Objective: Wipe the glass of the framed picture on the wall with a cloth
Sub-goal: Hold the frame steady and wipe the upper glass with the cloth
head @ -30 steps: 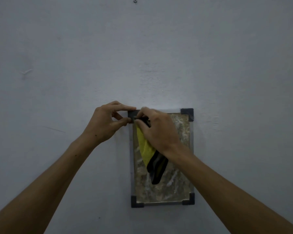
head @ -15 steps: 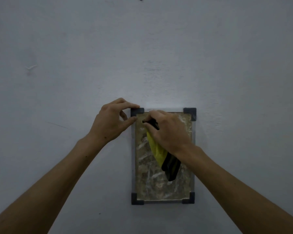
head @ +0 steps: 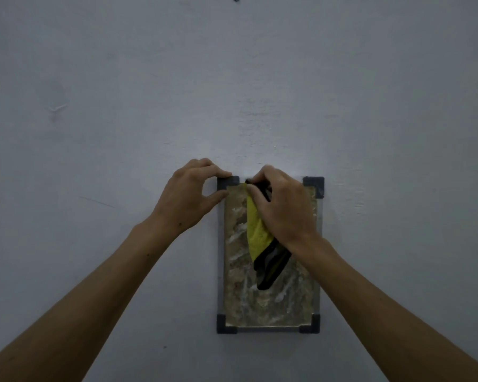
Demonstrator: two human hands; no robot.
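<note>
Head: fuzzy yellow cloth (head: pixel 255 230) on rectangular glass (head: pixel 273 301).

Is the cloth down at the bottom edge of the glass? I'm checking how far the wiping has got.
No, the right hand presses the yellow and black cloth near the top of the framed picture.

Indoor room: painted wall (head: pixel 122 106), framed picture (head: pixel 268 312).

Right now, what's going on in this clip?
A person is cleaning a framed picture hanging on a grey wall. The left hand pinches the frame's top-left corner to steady it. The right hand presses a yellow and black cloth against the top of the glass, the cloth's tail hanging down over it.
</note>
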